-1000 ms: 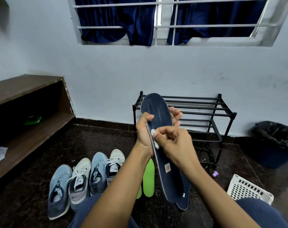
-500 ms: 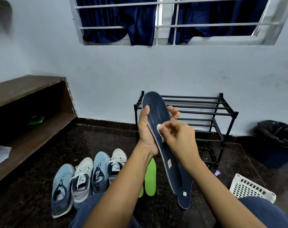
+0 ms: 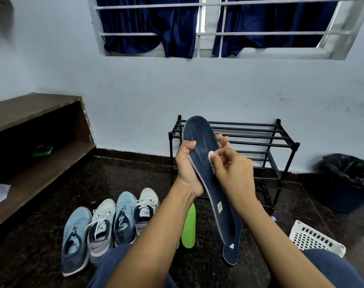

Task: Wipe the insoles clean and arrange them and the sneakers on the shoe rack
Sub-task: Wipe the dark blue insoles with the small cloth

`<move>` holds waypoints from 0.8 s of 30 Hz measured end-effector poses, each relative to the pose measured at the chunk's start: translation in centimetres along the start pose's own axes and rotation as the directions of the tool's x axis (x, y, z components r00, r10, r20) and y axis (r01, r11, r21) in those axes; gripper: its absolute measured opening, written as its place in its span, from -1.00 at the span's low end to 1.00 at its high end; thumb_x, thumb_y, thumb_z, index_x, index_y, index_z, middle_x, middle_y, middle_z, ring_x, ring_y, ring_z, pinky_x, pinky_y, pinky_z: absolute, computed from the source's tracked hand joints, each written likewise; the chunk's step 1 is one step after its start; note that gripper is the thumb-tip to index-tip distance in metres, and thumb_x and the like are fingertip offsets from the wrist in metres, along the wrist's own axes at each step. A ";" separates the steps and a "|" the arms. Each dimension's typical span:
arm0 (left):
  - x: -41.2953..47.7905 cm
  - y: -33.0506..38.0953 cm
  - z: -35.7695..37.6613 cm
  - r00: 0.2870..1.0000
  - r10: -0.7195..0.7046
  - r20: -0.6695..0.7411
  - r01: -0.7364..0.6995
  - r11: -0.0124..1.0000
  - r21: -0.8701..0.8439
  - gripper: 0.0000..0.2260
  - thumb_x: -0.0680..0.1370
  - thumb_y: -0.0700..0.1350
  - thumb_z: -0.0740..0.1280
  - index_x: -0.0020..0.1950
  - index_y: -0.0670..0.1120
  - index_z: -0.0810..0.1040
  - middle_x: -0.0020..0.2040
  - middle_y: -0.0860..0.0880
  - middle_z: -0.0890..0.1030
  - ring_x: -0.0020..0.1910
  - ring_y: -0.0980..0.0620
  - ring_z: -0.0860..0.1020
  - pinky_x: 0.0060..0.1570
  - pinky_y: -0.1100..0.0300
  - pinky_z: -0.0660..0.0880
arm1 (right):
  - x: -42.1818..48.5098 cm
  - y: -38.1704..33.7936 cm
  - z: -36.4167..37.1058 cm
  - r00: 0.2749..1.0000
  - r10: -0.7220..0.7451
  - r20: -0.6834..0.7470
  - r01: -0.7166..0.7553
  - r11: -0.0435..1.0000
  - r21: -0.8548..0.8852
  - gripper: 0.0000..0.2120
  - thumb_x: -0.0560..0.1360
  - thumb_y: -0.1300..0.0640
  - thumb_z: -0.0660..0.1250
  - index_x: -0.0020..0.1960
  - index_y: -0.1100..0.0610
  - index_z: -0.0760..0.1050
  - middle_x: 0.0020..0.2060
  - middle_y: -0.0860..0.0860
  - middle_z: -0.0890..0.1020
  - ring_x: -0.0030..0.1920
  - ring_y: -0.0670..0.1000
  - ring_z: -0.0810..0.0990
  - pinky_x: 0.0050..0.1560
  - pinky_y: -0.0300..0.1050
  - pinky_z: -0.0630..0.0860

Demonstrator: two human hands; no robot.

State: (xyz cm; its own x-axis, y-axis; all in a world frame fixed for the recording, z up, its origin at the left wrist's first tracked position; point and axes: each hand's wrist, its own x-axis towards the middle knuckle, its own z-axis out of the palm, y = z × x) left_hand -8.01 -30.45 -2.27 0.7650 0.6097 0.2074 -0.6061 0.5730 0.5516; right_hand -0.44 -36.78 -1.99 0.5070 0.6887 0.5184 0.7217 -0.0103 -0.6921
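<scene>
I note the wipe (image 3: 211, 154) has crept toeward; insole (image 3: 199, 138) stands toe-up, left hand (image 3: 185, 167) gripping it, right hand (image 3: 235, 173) pinching the wipe.

The raised insole (image 3: 204, 163) is showing dark navy with faint pale streaks, a grey edge and a small beige tag. The wipe (image 3: 211, 154) against it is showing white. A second insole (image 3: 231, 254) on the floor is matching in navy, and a third insole (image 3: 189, 227) is glowing lime green. The sneakers (image 3: 125, 217) are running, left to right, light blue, white with grey, blue, and white with a navy tongue. The shoe rack (image 3: 260, 142) is showing black, the basket (image 3: 314, 238) white with a grid of holes, the bin (image 3: 343, 200) dark blue under a black liner, the curtains (image 3: 156, 23) deep blue, and the floor (image 3: 135, 179) dark and speckled.
</scene>
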 end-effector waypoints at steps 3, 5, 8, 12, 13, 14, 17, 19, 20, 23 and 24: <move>0.0 0.2 -0.4 0.999 0.018 -0.034 -0.019 0.999 -0.028 -0.51 0.31 0.04 0.24 0.10 -0.24 0.59 0.12 -0.18 0.57 0.20 -0.14 0.54 0.25 0.03 0.45 | -0.7 -0.5 0.4 0.994 0.034 0.099 -0.051 0.982 0.180 -0.85 0.49 0.06 0.36 -0.19 0.11 0.58 -0.50 -0.07 0.55 -0.49 -0.14 0.46 -0.36 -0.23 0.40; 0.0 0.5 -0.8 0.998 0.044 -0.040 -0.046 0.998 -0.043 -0.53 0.29 0.03 0.27 0.03 -0.25 0.65 0.07 -0.18 0.62 0.20 -0.15 0.56 0.32 -0.02 0.38 | -1.8 -1.3 0.6 0.953 0.062 0.297 -0.170 0.920 0.353 -0.88 0.48 0.10 0.40 -0.20 0.13 0.60 -0.54 -0.07 0.54 -0.56 -0.19 0.42 -0.45 -0.33 0.34; -0.1 0.8 -1.0 0.998 0.054 -0.035 -0.055 0.998 -0.038 -0.51 0.31 0.04 0.27 0.09 -0.26 0.60 0.06 -0.18 0.63 0.18 -0.16 0.57 0.31 -0.02 0.37 | -1.7 -1.5 0.2 0.917 0.056 0.396 -0.226 0.888 0.399 -0.88 0.47 0.14 0.40 -0.20 0.17 0.61 -0.59 -0.07 0.48 -0.60 -0.17 0.34 -0.51 -0.32 0.29; -0.1 0.3 -0.5 1.000 0.019 0.019 -0.019 1.000 -0.016 -0.42 0.25 0.07 0.45 0.15 -0.24 0.54 0.10 -0.19 0.61 0.26 -0.13 0.50 0.23 0.02 0.48 | -0.4 -0.6 0.1 0.996 0.010 0.084 -0.023 0.988 0.151 -0.85 0.49 0.07 0.37 -0.23 0.10 0.56 -0.53 -0.06 0.54 -0.48 -0.11 0.49 -0.31 -0.21 0.44; -0.1 0.3 -0.4 0.999 0.011 0.030 -0.011 1.000 -0.011 -0.41 0.24 0.08 0.48 0.15 -0.24 0.55 0.10 -0.19 0.61 0.27 -0.13 0.50 0.22 0.03 0.49 | -0.5 -0.7 0.2 1.000 -0.008 0.006 0.007 0.994 0.109 -0.85 0.49 0.06 0.36 -0.21 0.10 0.56 -0.51 -0.08 0.54 -0.45 -0.09 0.51 -0.27 -0.17 0.46; -0.2 0.2 -0.5 0.999 0.010 0.031 -0.010 1.000 -0.005 -0.42 0.24 0.10 0.49 0.12 -0.24 0.58 0.09 -0.18 0.62 0.25 -0.12 0.52 0.22 0.03 0.50 | -0.8 -0.9 0.3 1.000 -0.014 -0.018 0.016 0.992 0.121 -0.86 0.50 0.07 0.36 -0.20 0.10 0.57 -0.50 -0.08 0.54 -0.44 -0.09 0.51 -0.28 -0.18 0.46; -0.5 0.5 -0.6 1.000 0.029 -0.008 -0.029 1.000 0.000 -0.49 0.32 0.16 0.41 0.03 -0.24 0.65 0.06 -0.18 0.63 0.18 -0.14 0.58 0.34 -0.02 0.39 | -2.0 -1.9 0.3 0.974 0.019 0.226 -0.107 0.918 0.382 -0.88 0.48 0.12 0.39 -0.22 0.12 0.60 -0.57 -0.09 0.52 -0.57 -0.18 0.43 -0.45 -0.36 0.34; -0.4 0.7 -0.6 0.998 0.048 -0.044 -0.047 0.999 0.018 -0.51 0.35 0.16 0.35 0.01 -0.23 0.66 0.05 -0.17 0.64 0.16 -0.13 0.59 0.34 -0.02 0.37 | -2.2 -2.3 -0.2 0.928 0.020 0.372 -0.195 0.878 0.437 -0.88 0.48 0.15 0.39 -0.23 0.13 0.59 -0.60 -0.10 0.49 -0.61 -0.18 0.36 -0.52 -0.36 0.28; -0.4 0.7 -0.5 0.998 0.048 -0.049 -0.046 0.999 0.024 -0.51 0.33 0.15 0.39 0.02 -0.23 0.64 0.04 -0.17 0.63 0.15 -0.13 0.59 0.28 0.00 0.42 | -1.8 -2.1 -0.3 0.931 0.019 0.365 -0.177 0.896 0.406 -0.88 0.48 0.14 0.40 -0.23 0.13 0.59 -0.60 -0.10 0.49 -0.61 -0.17 0.37 -0.51 -0.37 0.29; -0.4 0.3 -0.1 0.999 -0.020 -0.029 0.021 0.999 0.039 -0.40 0.18 0.10 0.52 0.09 -0.23 0.57 0.06 -0.16 0.61 0.14 -0.11 0.58 0.19 0.04 0.49 | -0.5 -0.9 -0.3 0.994 0.004 0.105 -0.016 0.994 0.110 -0.86 0.48 0.06 0.38 -0.23 0.08 0.57 -0.52 -0.07 0.56 -0.47 -0.12 0.53 -0.32 -0.29 0.43; -0.4 0.2 0.0 0.999 -0.035 -0.019 0.036 0.998 0.053 -0.40 0.17 0.09 0.53 0.09 -0.22 0.58 0.07 -0.15 0.61 0.15 -0.10 0.58 0.19 0.05 0.50 | -0.4 -0.8 -0.2 1.000 -0.004 0.031 0.002 0.998 0.057 -0.86 0.49 0.05 0.36 -0.20 0.08 0.57 -0.49 -0.06 0.58 -0.41 -0.06 0.56 -0.25 -0.20 0.46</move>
State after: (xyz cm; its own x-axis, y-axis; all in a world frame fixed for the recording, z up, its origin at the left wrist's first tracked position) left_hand -8.43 -30.56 -2.26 0.7814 0.5997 0.1726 -0.5661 0.5648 0.6004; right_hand -1.10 -37.17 -1.55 0.4891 0.7109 0.5054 0.6950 0.0325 -0.7183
